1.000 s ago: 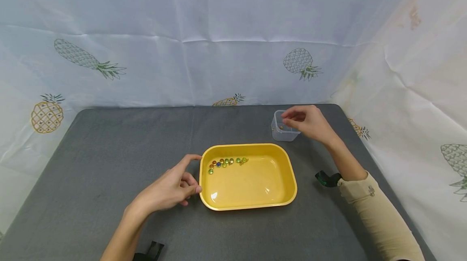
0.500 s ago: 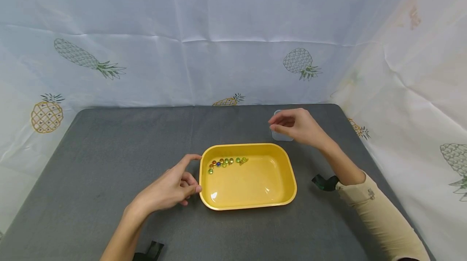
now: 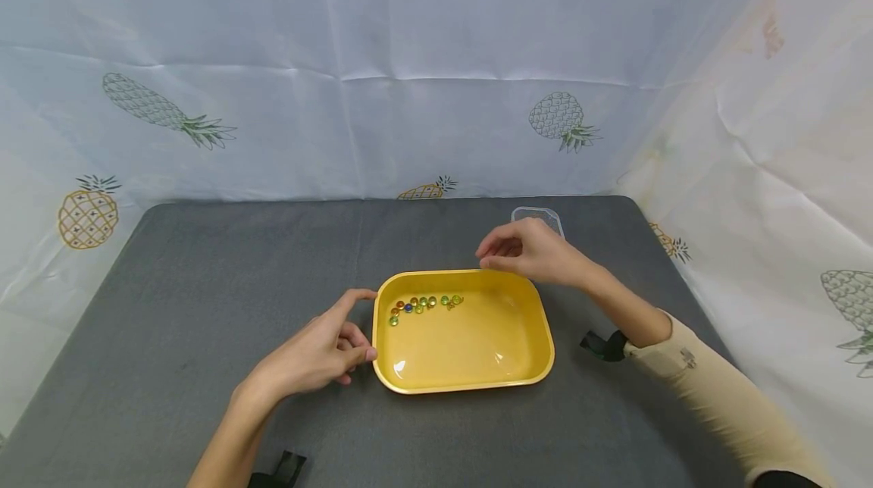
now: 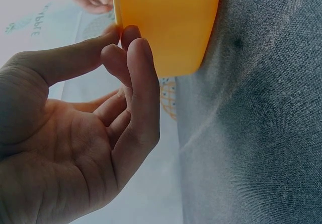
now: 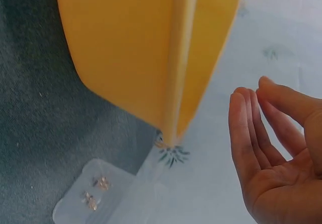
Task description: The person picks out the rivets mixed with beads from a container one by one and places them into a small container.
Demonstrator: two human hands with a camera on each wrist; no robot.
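Observation:
A yellow tray (image 3: 470, 348) lies at the middle of the table, with several small glass beads (image 3: 408, 308) in green, amber and blue along its far left side. My left hand (image 3: 310, 351) holds the tray's left edge; in the left wrist view the thumb (image 4: 100, 45) lies at the rim. Over the tray's far right edge is my right hand (image 3: 539, 251), thumb and fingertips brought close together. Nothing shows between them in the right wrist view. Behind that hand, partly hidden, stands a clear plastic box (image 5: 75, 201) containing small gold pieces (image 5: 90, 202).
Grey cloth covers the table (image 3: 239, 268). A white curtain (image 3: 286, 124) printed with pineapples hangs behind and at the right. Dark straps (image 3: 603, 345) sit at the wrists.
My right hand has moved from over the clear box leftward and toward me, to the tray's far edge. The left hand and tray have stayed in place.

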